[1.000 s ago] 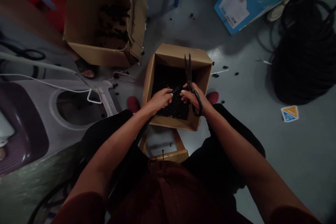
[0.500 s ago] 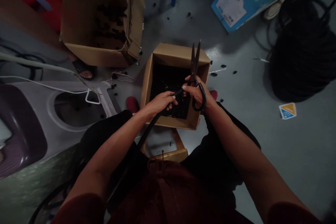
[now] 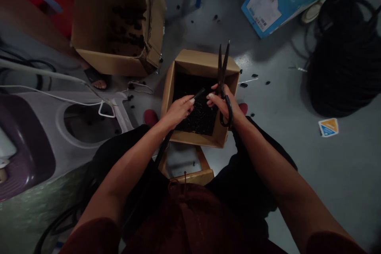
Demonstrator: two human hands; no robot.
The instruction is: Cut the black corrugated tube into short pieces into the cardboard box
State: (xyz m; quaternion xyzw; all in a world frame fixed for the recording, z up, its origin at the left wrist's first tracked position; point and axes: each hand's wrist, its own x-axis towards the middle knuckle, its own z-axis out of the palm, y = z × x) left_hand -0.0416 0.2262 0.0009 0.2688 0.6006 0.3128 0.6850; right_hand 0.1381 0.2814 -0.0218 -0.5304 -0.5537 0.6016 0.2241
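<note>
- Two hands at work over the small cardboard box [image 3: 205, 57], which stands on the floor between the person's feet.
- Left hand [image 3: 177, 112]: grip closed round the black cable [image 3: 199, 93]. A short stub sticks out past the thumb, above the box opening. The rest of the cable runs back down between the knees.
- Right hand [image 3: 222, 105]: grip closed on the scissors [image 3: 223, 72], fingers through the handle loop. Blades are slightly spread and point away from the body, over the far rim of the box. They are not on the cable, and the fingertips sit just beside the stub end.
- Done so far, by my read: the small box already holds a dark heap of cut pieces [image 3: 199, 120]. The larger cardboard box [image 3: 119, 60] to the left has more black bits inside, and stray black bits [image 3: 254, 75] are scattered on the floor.
- Left, by my read: plenty. A big coil of black cable [image 3: 345, 59] lies on the floor to the right, well apart from the hands. I cannot tell whether the held cable feeds from it.
- Nearby: blue carton [image 3: 274, 0] at top right, wooden stool [image 3: 195, 174] under the person.
</note>
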